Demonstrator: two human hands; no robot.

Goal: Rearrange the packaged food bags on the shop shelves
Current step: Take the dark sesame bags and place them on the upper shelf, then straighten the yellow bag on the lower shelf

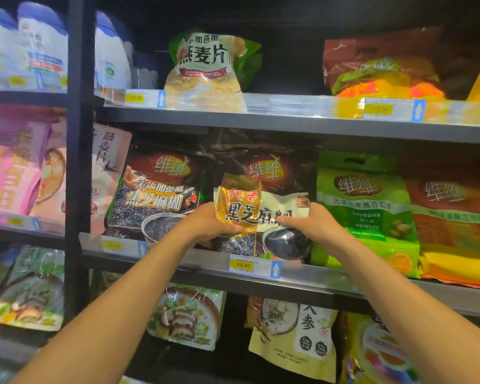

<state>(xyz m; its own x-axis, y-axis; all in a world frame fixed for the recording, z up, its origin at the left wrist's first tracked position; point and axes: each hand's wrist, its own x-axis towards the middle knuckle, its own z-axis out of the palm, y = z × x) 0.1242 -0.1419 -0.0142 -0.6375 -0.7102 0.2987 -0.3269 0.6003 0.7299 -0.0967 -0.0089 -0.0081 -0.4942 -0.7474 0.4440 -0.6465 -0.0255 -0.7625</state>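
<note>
Both hands held one gold-and-white sesame bag (261, 212) upright at the front of the middle shelf (200, 263). Left hand (207, 223) was clamped on the bag's gold left edge, thumb across the front, fingers out of sight behind. Right hand (315, 223) was clamped on the white right edge the same way, thumb tip on the black lettering. The bag sat between the two hands, front facing out, upper left corner crumpled. Its bottom dropped behind the middle shelf's front rail, just above the price tag (254, 266); could not tell whether it touched the shelf board.

Also on the middle shelf:
- Directly behind the held bag stood a dark brown bag (263, 167), upright and mostly covered.
- On the shelf's left part a black sesame bag (155, 195) leaned back, just beside the left hand.
- At the shelf's left end was a pink oat bag (110, 167), next to the black post (79, 162).
- On the shelf's right part a green soybean powder bag (366, 212) stood just beside the right hand.
- An orange bag (455, 217) was touching the green one at the shelf's right end.

One level above the middle shelf stood an oat flakes bag (205, 65) and, well apart from it, a red-brown bag (380, 70), slumped.

One level below the middle shelf were a soup bag (186, 317), a ginseng bag (294, 336) and a yellow bag (380, 350), the last partly hidden by the right forearm.
</note>
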